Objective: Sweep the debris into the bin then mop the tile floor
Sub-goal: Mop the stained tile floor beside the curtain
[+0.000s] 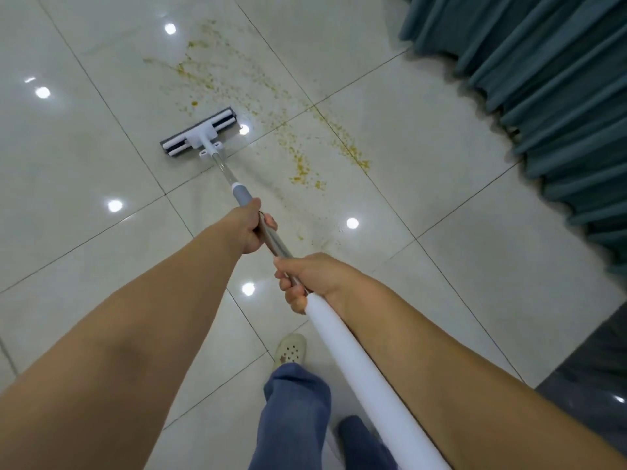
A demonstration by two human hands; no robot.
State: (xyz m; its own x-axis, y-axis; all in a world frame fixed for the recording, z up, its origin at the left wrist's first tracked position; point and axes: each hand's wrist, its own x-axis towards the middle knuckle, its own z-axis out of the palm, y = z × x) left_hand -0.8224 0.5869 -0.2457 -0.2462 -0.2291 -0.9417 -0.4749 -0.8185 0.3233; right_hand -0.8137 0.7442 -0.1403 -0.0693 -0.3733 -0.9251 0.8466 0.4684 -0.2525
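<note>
Mopping is in hand: left grip (251, 228) and right grip (314, 279) both clamp the mop handle (339, 329); the mop head (200, 134) rests on the tile floor (84, 239), just beside yellow debris (300, 166). Next, probably push through it.

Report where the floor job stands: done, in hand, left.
Done: sweeping cannot be confirmed from this view. In hand: left hand and right hand grip the mop, its head flat on the tile floor beside the mess. Left: yellow specks streak several tiles.

Open tile floor (84, 171) ahead and left; curtain (543, 79) blocks the right.
</note>
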